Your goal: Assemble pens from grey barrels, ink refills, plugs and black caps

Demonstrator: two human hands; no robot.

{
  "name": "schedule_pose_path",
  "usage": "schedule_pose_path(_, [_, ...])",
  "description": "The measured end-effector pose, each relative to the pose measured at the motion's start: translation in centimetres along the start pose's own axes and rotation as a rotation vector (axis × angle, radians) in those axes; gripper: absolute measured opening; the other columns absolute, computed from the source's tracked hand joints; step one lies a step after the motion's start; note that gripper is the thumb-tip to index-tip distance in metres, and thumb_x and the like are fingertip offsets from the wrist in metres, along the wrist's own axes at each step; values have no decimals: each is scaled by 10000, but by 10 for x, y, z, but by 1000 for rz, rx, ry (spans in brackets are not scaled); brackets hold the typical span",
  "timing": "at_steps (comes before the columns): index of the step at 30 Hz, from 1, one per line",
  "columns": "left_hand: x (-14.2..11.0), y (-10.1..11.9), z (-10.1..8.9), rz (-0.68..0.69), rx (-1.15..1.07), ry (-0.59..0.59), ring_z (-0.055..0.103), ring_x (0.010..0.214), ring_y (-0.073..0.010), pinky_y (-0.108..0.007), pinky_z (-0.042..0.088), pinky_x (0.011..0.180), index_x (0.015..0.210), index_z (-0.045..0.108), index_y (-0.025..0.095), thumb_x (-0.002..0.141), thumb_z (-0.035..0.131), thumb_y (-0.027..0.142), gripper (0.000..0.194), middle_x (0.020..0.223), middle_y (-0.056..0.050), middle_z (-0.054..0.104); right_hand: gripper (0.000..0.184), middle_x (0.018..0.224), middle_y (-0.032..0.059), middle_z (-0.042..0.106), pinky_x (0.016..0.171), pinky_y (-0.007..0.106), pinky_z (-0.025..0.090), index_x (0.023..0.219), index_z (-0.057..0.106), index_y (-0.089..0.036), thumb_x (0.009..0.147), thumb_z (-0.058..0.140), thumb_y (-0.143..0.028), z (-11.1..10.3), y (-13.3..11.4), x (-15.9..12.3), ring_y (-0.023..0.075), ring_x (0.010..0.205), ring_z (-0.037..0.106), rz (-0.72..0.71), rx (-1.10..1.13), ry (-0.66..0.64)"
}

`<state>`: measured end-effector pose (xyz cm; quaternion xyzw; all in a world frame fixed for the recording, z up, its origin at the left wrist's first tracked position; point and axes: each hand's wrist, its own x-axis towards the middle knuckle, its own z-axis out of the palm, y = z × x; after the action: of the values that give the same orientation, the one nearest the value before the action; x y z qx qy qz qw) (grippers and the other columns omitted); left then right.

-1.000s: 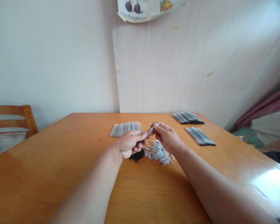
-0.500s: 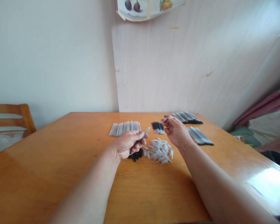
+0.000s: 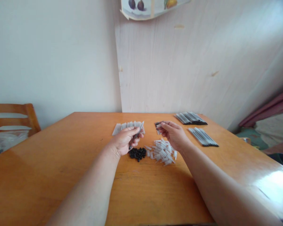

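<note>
My left hand (image 3: 126, 138) is closed round a slim pen (image 3: 141, 127), its pointed tip slanting up to the right and its dark end down by the palm. Pinched in the fingertips of my right hand (image 3: 175, 135) is a small whitish pen cap (image 3: 158, 126). Below that hand lies a loose heap of white translucent caps (image 3: 163, 153). A small pile of black plugs (image 3: 138, 153) sits just left of the heap. Behind my right fingers, a row of black refills (image 3: 158, 131) is partly hidden. White pen barrels (image 3: 124, 126) lie side by side behind my left hand.
Two rows of pens with black ends, a far row (image 3: 191, 118) and a nearer row (image 3: 203, 137), lie on the right of the wooden table (image 3: 68, 169). A wall stands at the back edge. A wooden chair (image 3: 29, 117) is at the left.
My right hand has moved slightly left and down, over the refills, with the cap. My left hand has shifted a little up and left with the pen, uncovering more black plugs.
</note>
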<state>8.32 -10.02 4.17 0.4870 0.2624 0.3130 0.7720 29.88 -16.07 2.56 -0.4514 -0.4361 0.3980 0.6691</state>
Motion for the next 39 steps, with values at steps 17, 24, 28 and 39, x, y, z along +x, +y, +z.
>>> schedule_pose_path(17, [8, 4, -5, 38, -156, 340, 489, 455, -56, -162, 337, 400, 870, 618, 116, 812, 557, 129, 84, 678, -39, 632, 110, 770, 46, 677, 710, 320, 416, 752, 728, -228, 768, 642, -294, 4, 30, 1, 186, 742, 576, -276, -1007, -218])
schedule_pose_path(24, [9, 4, -3, 71, -195, 362, 602, 533, -105, -194, 424, 465, 854, 605, 112, 858, 482, 104, 124, 684, -61, 653, 167, 828, 71, 689, 709, 293, 410, 775, 763, -231, 778, 652, -355, 9, 27, -3, 195, 790, 584, -215, -1209, -271])
schedule_pose_path(28, [10, 4, -2, 93, -213, 359, 653, 604, -141, -225, 477, 533, 856, 598, 111, 871, 465, 99, 134, 699, -79, 671, 215, 846, 67, 696, 701, 265, 411, 804, 766, -218, 797, 617, -373, 11, 22, -5, 180, 793, 594, -176, -1291, -303])
schedule_pose_path(39, [10, -3, 0, 147, -188, 278, 699, 755, -177, -300, 537, 708, 928, 577, 125, 885, 493, 103, 97, 854, -120, 711, 307, 682, 21, 608, 608, 249, 382, 696, 658, -171, 884, 494, -351, 30, 19, -16, 133, 658, 531, -265, -997, -312])
